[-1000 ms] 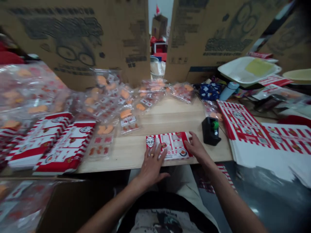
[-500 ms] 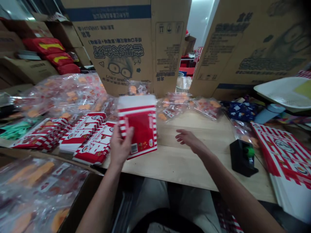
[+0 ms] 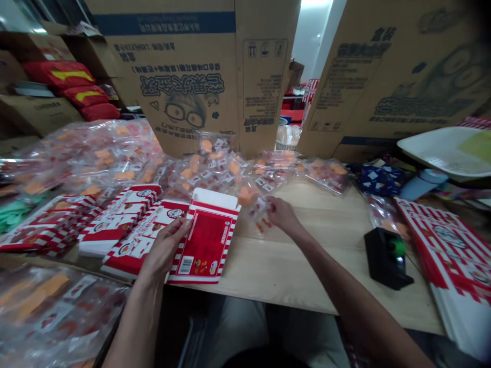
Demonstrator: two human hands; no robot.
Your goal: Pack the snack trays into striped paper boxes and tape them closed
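My left hand [image 3: 169, 243] grips the left edge of a red-and-white striped carton [image 3: 205, 237], thumb on its red face. The carton's white flap stands open at the top. Just right of it, my right hand [image 3: 282, 214] pinches a clear plastic packet [image 3: 257, 209] with orange and red pieces inside. That packet tilts above the wooden table [image 3: 299, 260], blurred a little by motion. Behind both hands more clear packets [image 3: 215, 166] lie in a loose pile. Flat striped cartons [image 3: 143, 230] are stacked left of my left hand.
An open box of packets [image 3: 57, 312] sits at the lower left. A black tape dispenser [image 3: 385, 258] and striped cartons [image 3: 448, 240] are at the right, with a white basket [image 3: 441, 148] behind. Large cardboard boxes [image 3: 192, 51] stand along the back.
My left hand has brought the carton down and left, and its top flap now shows clearly. My right hand, empty before, has moved left and taken hold of a clear packet.
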